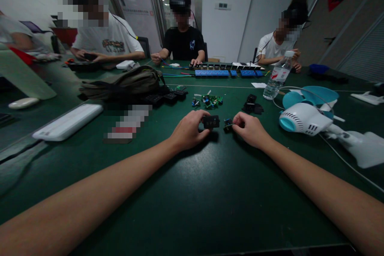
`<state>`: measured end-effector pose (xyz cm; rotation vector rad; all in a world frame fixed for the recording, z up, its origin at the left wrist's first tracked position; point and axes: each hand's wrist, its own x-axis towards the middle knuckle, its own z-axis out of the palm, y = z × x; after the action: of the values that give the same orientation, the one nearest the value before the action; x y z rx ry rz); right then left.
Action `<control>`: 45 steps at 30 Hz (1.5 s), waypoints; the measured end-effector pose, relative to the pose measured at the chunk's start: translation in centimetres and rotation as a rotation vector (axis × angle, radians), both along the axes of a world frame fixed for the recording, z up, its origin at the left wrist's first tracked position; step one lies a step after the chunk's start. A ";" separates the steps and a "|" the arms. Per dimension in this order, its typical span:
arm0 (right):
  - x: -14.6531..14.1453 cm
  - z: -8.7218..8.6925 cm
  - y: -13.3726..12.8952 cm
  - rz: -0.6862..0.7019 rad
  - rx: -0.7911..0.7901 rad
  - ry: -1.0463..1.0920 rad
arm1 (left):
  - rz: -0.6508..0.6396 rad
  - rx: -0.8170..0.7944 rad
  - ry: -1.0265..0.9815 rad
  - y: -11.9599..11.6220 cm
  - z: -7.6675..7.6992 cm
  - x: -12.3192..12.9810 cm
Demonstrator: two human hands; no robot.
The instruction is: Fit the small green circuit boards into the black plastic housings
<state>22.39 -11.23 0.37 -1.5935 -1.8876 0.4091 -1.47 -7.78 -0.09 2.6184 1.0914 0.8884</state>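
My left hand (192, 128) is closed around a small black plastic case (211, 121), its broad face with faint markings turned toward me. Just to the right, my right hand (247, 128) pinches a small circuit board (228, 125) with components on it; its far side is hidden by my fingers. A narrow gap separates the case from the board, both close above the table. Beyond my hands lies a pile of green circuit boards (211, 101) with blue parts. Several black plastic pieces (252, 105) are heaped behind my right hand.
A white fan with blue blades (303, 118) lies at the right, beside a water bottle (279, 76). A dark bag (126, 82) and a white power bank-like box (69, 122) are at the left. Blue terminal-like blocks (211, 73) line the back. Several people sit around the table (192, 208).
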 end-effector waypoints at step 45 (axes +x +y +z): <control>-0.1 -0.1 0.1 -0.005 0.003 0.005 | -0.002 0.000 0.007 0.0 0.0 0.0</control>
<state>22.34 -11.13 0.29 -1.5938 -1.8790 0.4070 -1.47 -7.75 -0.14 2.6238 1.0906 0.8797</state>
